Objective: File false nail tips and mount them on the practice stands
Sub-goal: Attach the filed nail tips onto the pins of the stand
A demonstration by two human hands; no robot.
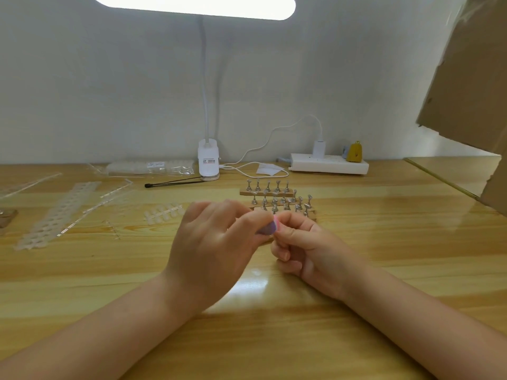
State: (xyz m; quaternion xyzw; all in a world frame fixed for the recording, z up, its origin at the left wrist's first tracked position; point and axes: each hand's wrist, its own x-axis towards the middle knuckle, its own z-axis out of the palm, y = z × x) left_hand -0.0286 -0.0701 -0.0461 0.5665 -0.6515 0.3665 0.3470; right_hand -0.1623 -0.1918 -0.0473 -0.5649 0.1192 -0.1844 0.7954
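Fingertips of the right hand pinch something tiny against the nail file gripped by the left hand; practice stands wait just beyond.

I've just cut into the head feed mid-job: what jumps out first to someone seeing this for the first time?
Dead centre, the left hand and right hand meet over the wooden table, pinching a small purple and pink nail file between them. Just behind the hands stand rows of metal practice stands, none visibly holding a tip. A bright lamp head glares at the top, and loose nail tips lie left of the hands.
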